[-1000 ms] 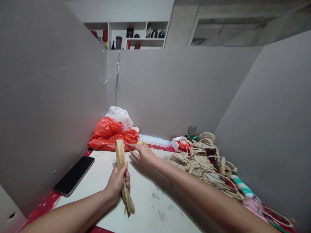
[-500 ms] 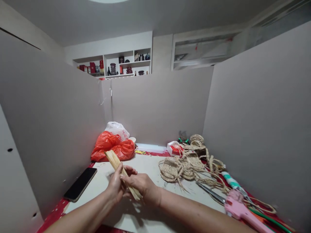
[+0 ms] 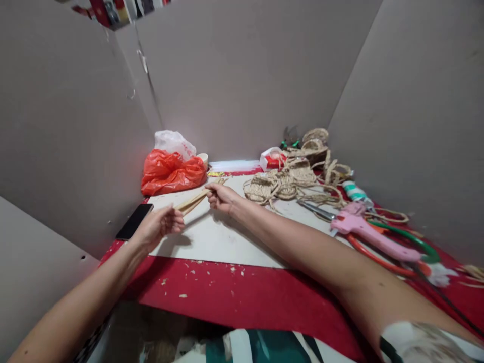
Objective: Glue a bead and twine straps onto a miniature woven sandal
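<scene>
A bundle of flat, pale yellow straw-like strips (image 3: 193,200) stretches slantwise between my two hands, above the white board (image 3: 227,237). My left hand (image 3: 163,227) is closed around its near end, fingers curled. Farther along, my right hand (image 3: 222,197) pinches the strips, and their far tip pokes out past the fingers. Just right of my right hand lie several woven straw sandals (image 3: 262,187) with loose cords. A black phone (image 3: 135,222) rests at the board's left edge, beside my left wrist.
Behind my hands sit a red plastic bag (image 3: 172,171), a white bag (image 3: 174,143) and a paper cup (image 3: 203,159). At right lie a pink glue gun (image 3: 374,233), scissors (image 3: 317,209) and a green-and-white roll (image 3: 355,191). Scraps dot the red cloth (image 3: 212,287). Grey panels (image 3: 245,91) enclose the table.
My view has tilted down. My hands have moved apart, the right one outward along the strips, which now span the gap between them instead of lying bunched in both hands.
</scene>
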`<state>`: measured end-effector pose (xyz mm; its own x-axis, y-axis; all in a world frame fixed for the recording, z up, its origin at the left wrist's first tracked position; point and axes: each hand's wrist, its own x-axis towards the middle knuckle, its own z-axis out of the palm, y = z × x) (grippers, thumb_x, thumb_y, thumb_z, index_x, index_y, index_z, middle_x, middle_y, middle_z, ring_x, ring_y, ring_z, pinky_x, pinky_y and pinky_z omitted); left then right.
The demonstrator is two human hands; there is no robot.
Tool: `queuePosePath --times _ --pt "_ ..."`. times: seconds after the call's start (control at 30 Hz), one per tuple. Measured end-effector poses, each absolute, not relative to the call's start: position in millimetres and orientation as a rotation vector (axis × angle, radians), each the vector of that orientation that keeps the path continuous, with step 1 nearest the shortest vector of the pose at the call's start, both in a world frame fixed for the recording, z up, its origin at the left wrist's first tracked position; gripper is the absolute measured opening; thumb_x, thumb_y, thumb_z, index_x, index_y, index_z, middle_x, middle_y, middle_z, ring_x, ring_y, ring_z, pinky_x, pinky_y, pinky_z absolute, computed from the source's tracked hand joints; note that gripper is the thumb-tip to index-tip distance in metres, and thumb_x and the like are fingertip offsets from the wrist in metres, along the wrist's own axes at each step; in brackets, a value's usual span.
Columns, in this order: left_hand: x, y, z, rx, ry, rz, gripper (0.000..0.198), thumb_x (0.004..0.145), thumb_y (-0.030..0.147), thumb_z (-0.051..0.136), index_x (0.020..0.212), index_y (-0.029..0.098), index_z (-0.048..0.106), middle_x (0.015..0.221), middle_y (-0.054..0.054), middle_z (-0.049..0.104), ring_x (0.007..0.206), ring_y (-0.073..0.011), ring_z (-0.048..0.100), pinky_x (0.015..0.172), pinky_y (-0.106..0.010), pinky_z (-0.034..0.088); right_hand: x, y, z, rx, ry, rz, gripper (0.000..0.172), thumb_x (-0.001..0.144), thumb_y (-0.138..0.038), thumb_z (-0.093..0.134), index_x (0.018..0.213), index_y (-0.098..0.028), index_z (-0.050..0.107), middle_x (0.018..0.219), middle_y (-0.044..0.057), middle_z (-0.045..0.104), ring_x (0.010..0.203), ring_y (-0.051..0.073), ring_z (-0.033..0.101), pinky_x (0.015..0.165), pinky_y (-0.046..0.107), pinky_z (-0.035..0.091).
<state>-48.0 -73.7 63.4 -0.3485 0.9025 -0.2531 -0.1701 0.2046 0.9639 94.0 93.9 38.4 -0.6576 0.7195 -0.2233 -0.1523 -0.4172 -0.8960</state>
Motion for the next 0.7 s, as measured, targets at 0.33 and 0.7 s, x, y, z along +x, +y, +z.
queuePosePath --times 0.33,0.7 --pt "-76 -22 54 1.231 1.873 1.534 0.032 0.070 0.045 0.065 0.064 0.016 0.052 0.067 -0.003 0.062 0.058 -0.0124 0.060 0.058 -0.024 0.049 75 76 30 -1.045 -0.978 2.264 0.034 0.096 -0.035 0.042 0.075 -0.012 0.054 0.050 0.003 0.056 0.036 0.006 0.044 0.035 0.014 0.036" --pt "-72 45 36 1.484 2.388 1.189 0.015 0.057 0.016 0.069 0.068 0.020 0.060 0.068 -0.006 0.064 0.088 -0.0319 0.062 0.084 -0.041 0.040 106 55 11 -1.047 -0.857 1.920 0.008 0.090 -0.020 0.044 0.084 -0.019 0.047 0.052 -0.006 0.051 0.035 0.005 0.039 0.034 0.015 0.027"
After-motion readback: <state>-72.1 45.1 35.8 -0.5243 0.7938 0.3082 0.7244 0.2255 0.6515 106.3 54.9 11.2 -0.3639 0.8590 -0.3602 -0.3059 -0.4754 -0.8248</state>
